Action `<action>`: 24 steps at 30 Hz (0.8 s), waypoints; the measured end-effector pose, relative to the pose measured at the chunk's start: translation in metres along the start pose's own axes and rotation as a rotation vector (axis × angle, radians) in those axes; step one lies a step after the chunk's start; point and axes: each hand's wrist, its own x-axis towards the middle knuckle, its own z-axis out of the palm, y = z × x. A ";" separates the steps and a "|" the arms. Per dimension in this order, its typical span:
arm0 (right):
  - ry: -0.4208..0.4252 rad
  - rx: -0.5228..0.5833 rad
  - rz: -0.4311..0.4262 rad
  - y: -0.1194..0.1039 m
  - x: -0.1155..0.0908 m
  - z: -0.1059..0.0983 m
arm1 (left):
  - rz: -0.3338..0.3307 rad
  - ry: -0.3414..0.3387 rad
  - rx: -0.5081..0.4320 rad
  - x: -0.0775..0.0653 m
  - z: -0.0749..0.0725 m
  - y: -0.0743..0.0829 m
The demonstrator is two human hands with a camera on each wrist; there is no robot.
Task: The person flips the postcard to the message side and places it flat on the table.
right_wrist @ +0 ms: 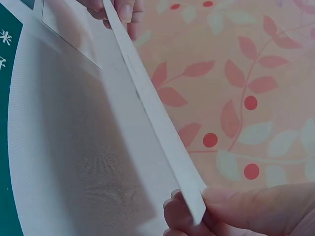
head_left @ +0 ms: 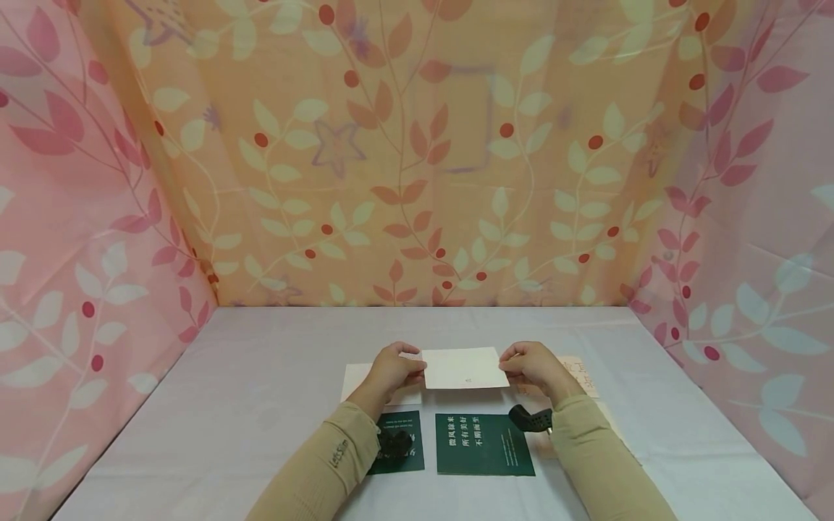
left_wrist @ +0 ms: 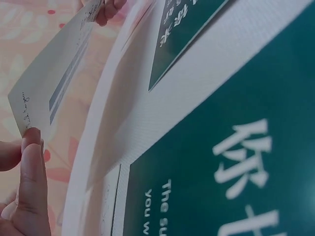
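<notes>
Two bare hands have a white card (head_left: 466,367) between them, and we see it raised above the white table (head_left: 247,405), with its shadow falling on the cloth in the right wrist view. The left hand (head_left: 397,369) pinches the card's left end between thumb and fingertips, and the right hand (head_left: 531,369) pinches the right end the same way; on both, we find the fingers closed on the card's thin edge. From the head view we make out a small mark near the lower edge of its face, while the left wrist view shows us handwriting and a grey printed band on the other side

Nearer the person than the raised card, we see two dark green cards with white lettering, the left green card (head_left: 410,464) partly covered by the left forearm, the right green card (head_left: 484,445) in fuller view. Behind the left hand lies a pale card (head_left: 355,375), and beside the right hand a patterned card (head_left: 578,373), both partly hidden from us
</notes>
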 end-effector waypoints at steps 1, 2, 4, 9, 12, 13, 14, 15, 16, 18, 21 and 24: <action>0.002 -0.006 0.004 0.000 0.000 0.000 | 0.001 0.001 0.004 0.000 0.000 0.000; 0.003 -0.014 0.007 0.000 0.000 0.000 | 0.001 0.002 0.007 -0.001 0.000 0.000; 0.007 -0.030 0.017 0.000 0.000 0.001 | 0.006 0.004 0.021 -0.002 0.000 0.001; 0.012 -0.052 0.038 -0.001 0.001 0.001 | 0.019 0.010 0.050 -0.004 0.000 0.002; 0.014 -0.049 0.048 -0.001 0.001 0.001 | 0.023 0.010 0.065 -0.004 0.000 0.002; 0.013 -0.048 0.050 -0.001 0.002 0.002 | 0.024 0.008 0.073 -0.005 0.000 0.002; 0.013 -0.046 0.054 -0.001 0.002 0.002 | 0.024 0.006 0.082 -0.005 0.000 0.002; 0.010 -0.048 0.055 -0.001 0.002 0.002 | 0.023 0.006 0.090 -0.005 0.000 0.002; 0.012 -0.048 0.059 0.000 0.002 0.002 | 0.022 0.004 0.098 -0.005 0.000 0.002; 0.009 -0.043 0.066 0.000 0.002 0.003 | 0.023 0.003 0.117 -0.004 -0.001 0.002; 0.007 -0.043 0.077 0.002 0.003 0.005 | 0.026 0.002 0.144 -0.004 -0.001 0.001; 0.009 -0.041 0.093 0.004 0.003 0.007 | 0.036 0.002 0.175 -0.004 0.000 0.000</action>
